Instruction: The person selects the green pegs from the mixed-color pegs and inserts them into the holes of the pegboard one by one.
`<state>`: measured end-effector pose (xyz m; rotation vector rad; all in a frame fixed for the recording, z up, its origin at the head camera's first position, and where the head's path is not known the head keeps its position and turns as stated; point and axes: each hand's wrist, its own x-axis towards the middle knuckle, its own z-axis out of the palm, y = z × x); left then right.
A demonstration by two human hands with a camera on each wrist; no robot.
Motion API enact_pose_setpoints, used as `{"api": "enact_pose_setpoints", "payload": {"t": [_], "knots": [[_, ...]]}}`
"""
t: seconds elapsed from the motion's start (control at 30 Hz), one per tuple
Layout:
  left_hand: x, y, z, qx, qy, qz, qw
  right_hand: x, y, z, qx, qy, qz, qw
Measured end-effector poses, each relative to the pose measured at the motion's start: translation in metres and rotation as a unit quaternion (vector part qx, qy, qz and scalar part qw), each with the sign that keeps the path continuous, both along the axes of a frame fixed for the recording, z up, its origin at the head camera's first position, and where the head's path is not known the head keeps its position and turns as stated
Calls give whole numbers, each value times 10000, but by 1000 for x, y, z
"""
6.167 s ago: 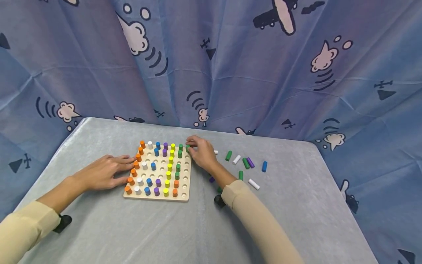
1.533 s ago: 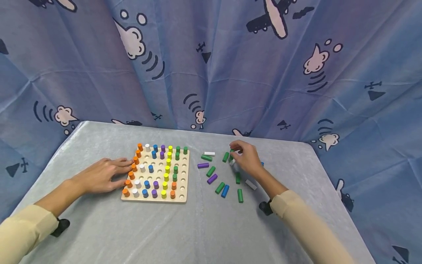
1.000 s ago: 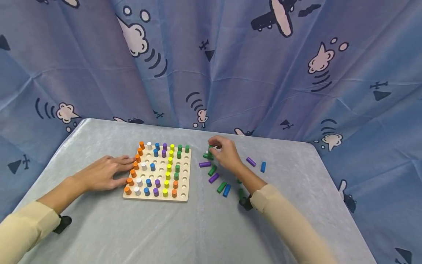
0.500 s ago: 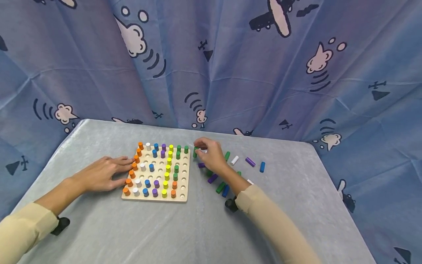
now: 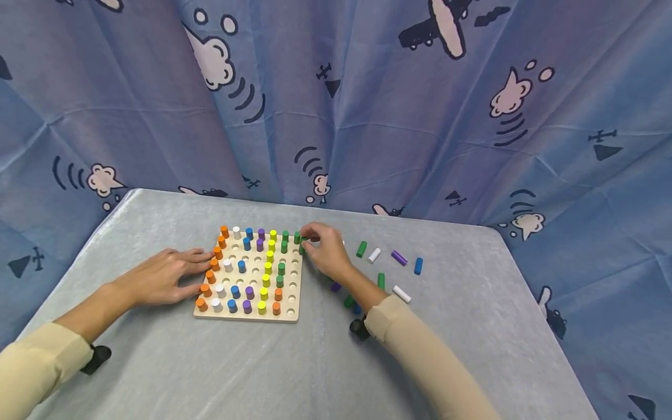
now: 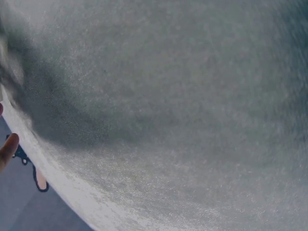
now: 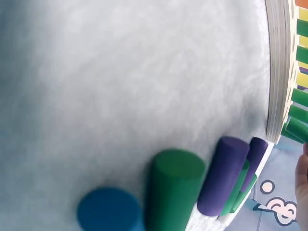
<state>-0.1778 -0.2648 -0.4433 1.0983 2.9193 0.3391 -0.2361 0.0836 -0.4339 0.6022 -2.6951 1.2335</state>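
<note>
A wooden pegboard [image 5: 294,315] lies on the grey table with columns of orange, white, blue, purple, yellow and green pegs standing in it. My left hand [image 5: 175,274] rests flat with straight fingers against the board's left edge. My right hand [image 5: 321,248] is at the board's far right corner and pinches a green peg [image 5: 303,246] over the right column, just below the corner green peg [image 5: 297,237]. In the right wrist view the board's edge [image 7: 275,72] shows with a green peg [image 7: 297,129] beside it.
Loose pegs lie right of the board: a green one [image 5: 361,249], a white one [image 5: 374,255], a purple one [image 5: 399,258], a blue one [image 5: 417,266], another white [image 5: 402,293]. More lie under my right forearm. A blue patterned curtain [image 5: 367,116] stands behind the table.
My right hand took a green peg from the loose pile and carried it left to the board's far right corner. The left hand has stayed put.
</note>
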Motion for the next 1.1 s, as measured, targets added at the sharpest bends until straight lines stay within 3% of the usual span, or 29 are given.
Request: {"api": "enact_pose_setpoints", "payload": {"t": [0.57, 1.1], "knots": [[2, 1, 3, -5, -218, 55, 9997, 1, -9, -4, 27, -53, 76, 10000], [1, 1, 2, 79, -201, 22, 9998, 1, -12, -8, 183, -173, 157, 9996]]}}
